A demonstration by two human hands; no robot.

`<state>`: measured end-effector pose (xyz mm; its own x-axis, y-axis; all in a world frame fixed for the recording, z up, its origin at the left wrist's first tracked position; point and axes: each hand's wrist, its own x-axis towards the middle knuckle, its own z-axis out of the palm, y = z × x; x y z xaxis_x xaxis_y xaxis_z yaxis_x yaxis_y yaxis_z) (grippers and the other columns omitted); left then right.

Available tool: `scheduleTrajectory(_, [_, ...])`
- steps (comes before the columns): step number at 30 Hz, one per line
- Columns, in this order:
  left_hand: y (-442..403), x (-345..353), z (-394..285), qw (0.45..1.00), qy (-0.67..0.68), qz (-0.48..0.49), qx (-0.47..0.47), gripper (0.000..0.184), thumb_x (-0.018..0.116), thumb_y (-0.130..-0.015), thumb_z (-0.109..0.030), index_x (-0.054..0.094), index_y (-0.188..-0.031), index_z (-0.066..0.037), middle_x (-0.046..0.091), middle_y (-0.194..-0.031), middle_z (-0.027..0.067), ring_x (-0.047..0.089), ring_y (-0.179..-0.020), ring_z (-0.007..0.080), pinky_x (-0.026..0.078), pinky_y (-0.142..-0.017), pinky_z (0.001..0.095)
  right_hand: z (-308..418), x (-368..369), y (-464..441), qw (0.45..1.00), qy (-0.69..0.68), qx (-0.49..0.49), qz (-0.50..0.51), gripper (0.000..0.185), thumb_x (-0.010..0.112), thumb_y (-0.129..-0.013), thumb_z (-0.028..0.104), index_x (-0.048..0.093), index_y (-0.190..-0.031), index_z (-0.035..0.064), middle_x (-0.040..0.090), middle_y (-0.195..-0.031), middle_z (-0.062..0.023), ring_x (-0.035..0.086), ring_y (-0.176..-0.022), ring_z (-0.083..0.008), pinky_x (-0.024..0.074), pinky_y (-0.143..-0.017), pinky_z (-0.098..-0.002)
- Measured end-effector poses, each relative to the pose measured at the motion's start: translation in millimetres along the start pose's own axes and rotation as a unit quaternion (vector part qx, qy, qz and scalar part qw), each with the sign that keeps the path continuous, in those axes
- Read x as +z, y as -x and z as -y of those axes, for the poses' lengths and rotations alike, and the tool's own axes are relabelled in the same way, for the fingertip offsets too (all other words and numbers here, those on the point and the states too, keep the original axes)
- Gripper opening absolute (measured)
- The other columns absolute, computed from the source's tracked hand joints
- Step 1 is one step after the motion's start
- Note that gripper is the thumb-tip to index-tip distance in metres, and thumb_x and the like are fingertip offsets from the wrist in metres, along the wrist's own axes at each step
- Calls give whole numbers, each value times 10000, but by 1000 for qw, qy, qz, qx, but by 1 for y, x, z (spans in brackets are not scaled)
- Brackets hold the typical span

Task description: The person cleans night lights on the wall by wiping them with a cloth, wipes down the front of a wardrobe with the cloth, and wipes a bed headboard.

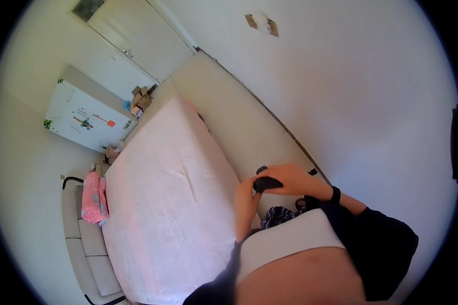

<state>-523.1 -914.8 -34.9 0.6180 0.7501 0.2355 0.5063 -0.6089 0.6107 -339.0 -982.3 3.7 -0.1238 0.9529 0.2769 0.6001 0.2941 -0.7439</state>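
Left hand (246, 194) and right hand (292, 180): each grip clamped on black object (267, 184), held between them near bed (168, 203) edge. Pink bundle (92, 199) at bed's headboard (72, 221) end; cabinet (84, 114) beyond.

Both hands, the left (245, 195) and the right (290, 179), held a small dark object (267, 184) between them, a black band (336, 195) circling the right wrist. Beyond the left forearm spread a bed (173, 188) with a pale pink sheet, a folded pink patterned bundle (92, 198) lying near its headboard (72, 229). A white cabinet (84, 114) with printed pictures stood farther off, near a closed door (140, 38).
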Motion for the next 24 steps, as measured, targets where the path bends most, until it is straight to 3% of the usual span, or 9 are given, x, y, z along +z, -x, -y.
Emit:
scheduleTrajectory(6, [-53,-2,93,998,11,-35,-58,334,626,-705,-55,567,-1031,-9,600,-933,191,561,-886,379,439,-773,432,-52,18,-109,986,-34,49,157,505,672,-765,334,515,-1205,140,623,-1052,-125,604,-931,-297,483,-771,-347])
scheduleTrajectory(9, [-91,-20,130,998,21,-33,-44,320,595,-737,-55,562,-1052,-10,603,-971,188,567,-913,370,447,-791,429,-82,36,-163,990,-31,21,133,480,673,-762,316,526,-1168,106,620,-1020,-143,601,-916,-313,475,-774,-364])
scheduleTrajectory(14, [-192,-69,199,996,68,-11,-55,350,611,-755,-62,544,-1096,-27,599,-1019,179,560,-971,354,445,-830,409,-95,44,-287,989,-10,84,124,504,706,-723,303,542,-1150,91,627,-993,-145,610,-887,-317,480,-759,-363])
scheduleTrajectory(17, [-245,-73,260,992,79,-96,-38,302,593,-730,-32,552,-1030,-14,607,-938,185,569,-884,378,461,-755,426,-113,46,-364,991,14,62,116,492,712,-714,293,554,-1133,89,630,-968,-148,614,-869,-316,481,-748,-357])
scheduleTrajectory(21, [-315,-81,315,978,149,-123,-81,276,595,-762,-36,544,-1033,-18,606,-939,181,577,-886,366,469,-745,396,-151,44,-445,995,-28,49,85,477,716,-711,280,561,-1117,85,631,-937,-153,615,-839,-316,482,-738,-348])
scheduleTrajectory(24, [-358,-75,363,960,214,-150,-103,251,589,-782,-31,544,-1029,-22,609,-937,176,591,-886,350,472,-749,373,-188,42,-488,989,-51,97,101,406,709,-723,308,607,-1012,44,635,-873,-143,603,-826,-322,468,-715,-363])
